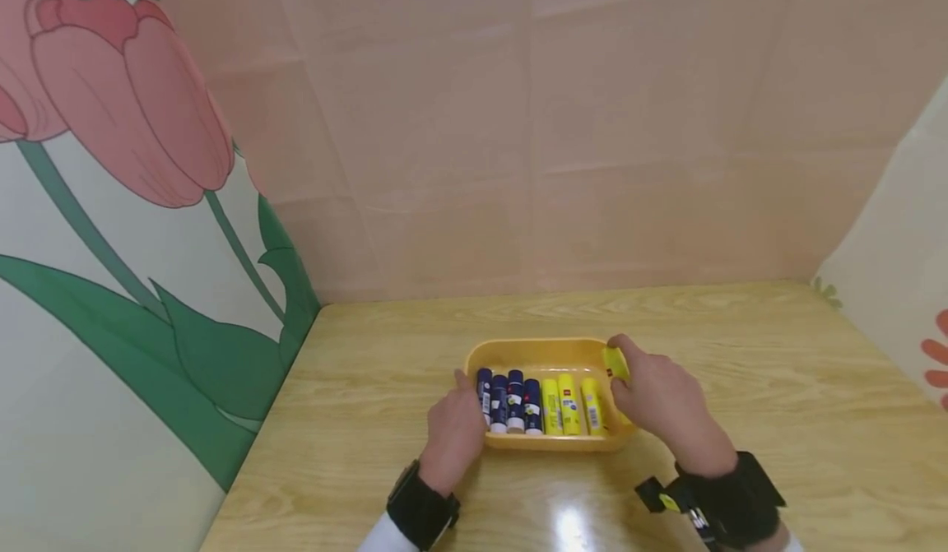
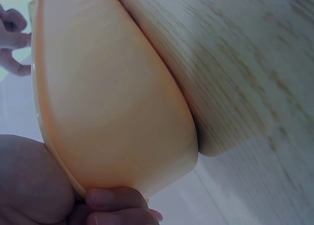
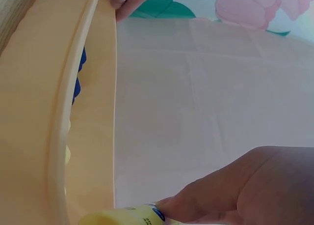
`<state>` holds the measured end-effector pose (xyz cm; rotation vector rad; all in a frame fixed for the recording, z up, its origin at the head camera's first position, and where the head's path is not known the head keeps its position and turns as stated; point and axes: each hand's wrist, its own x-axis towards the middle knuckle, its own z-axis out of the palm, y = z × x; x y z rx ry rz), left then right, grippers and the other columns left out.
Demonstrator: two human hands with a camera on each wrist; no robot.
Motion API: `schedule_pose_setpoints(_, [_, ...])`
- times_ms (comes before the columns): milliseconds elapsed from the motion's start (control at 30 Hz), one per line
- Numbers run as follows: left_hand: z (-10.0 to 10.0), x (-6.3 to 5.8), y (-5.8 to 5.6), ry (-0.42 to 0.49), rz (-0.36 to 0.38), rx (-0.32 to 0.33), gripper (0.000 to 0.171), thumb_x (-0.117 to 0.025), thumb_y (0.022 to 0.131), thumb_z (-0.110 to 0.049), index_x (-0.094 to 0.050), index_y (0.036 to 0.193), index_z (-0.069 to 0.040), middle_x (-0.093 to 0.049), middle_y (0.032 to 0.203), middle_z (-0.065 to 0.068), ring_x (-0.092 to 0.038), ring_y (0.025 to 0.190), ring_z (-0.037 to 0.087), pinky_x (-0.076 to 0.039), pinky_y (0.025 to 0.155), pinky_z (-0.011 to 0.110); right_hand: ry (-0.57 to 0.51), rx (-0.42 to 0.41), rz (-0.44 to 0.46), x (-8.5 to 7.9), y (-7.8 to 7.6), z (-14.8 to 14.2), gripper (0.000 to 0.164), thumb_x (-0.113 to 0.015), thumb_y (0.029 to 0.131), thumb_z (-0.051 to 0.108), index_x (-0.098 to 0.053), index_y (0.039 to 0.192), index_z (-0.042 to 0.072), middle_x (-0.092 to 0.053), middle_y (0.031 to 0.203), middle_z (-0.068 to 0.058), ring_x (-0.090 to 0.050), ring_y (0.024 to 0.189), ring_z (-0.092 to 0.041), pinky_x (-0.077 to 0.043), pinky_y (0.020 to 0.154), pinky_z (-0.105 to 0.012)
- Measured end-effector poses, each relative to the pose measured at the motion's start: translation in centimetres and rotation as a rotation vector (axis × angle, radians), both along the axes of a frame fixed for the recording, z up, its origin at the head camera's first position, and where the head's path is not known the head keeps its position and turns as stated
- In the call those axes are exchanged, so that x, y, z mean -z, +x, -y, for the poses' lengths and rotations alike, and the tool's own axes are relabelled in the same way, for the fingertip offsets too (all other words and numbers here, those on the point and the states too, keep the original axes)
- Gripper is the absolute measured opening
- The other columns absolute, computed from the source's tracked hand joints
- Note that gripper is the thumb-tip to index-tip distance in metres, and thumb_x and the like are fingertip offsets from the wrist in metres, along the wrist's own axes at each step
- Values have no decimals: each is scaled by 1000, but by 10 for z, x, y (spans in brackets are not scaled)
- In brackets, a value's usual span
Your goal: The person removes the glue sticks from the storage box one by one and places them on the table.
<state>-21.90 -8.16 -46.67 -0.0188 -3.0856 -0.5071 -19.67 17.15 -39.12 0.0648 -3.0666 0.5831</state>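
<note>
A yellow-orange plastic tray (image 1: pixel 551 443) stands on the table. Several dark blue glue sticks (image 1: pixel 515 400) with white ends lie side by side in its left half. To their right are three yellow glue sticks (image 1: pixel 569 404), the rightmost set a little apart. My left hand (image 1: pixel 454 430) grips the tray's left end, fingertips (image 2: pixel 115 198) against its outer wall. At the right end, my right hand (image 1: pixel 662 391) holds another yellow glue stick (image 3: pixel 122 216) between thumb and fingers, over the tray's right side. Part of that stick is hidden by the hand.
The wood-grain table (image 1: pixel 385 354) extends around the tray on all sides. A pinkish cloth backdrop (image 1: pixel 533 141) hangs behind it. A tulip-printed panel (image 1: pixel 133 248) rises at the left, and a pale printed panel (image 1: pixel 903 272) at the right. Black straps with cameras sit on both wrists.
</note>
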Motion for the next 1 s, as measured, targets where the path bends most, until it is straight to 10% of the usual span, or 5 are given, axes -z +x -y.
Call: schedule_pose_setpoints(1000, [2,-1,2,-31,-12,21,66,-65,91,-8,-37,147,12,-58,71,13,-56,59,21,-52,56,35,-47,63,203,-2,-8,-29,58,-57,88,13,-40,141,-3,-56,81,-12,-50,58,-22,-39,50,-32])
